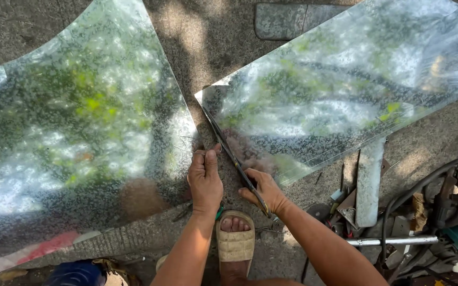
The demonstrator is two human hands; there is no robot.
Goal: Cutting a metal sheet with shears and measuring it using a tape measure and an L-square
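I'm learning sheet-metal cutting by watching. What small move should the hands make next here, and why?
Probably close the tin snips and advance them along the edge of the right galvanized sheet. The right hand grips the handles, the blades lie along that edge, and the left hand is fisted right beside them.

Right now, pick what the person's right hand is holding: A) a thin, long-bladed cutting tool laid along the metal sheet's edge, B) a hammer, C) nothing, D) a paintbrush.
A: the right hand grips a thin, long-bladed tool that runs along the near edge of the shiny right-hand metal sheet, while the left hand is closed in a fist beside it.
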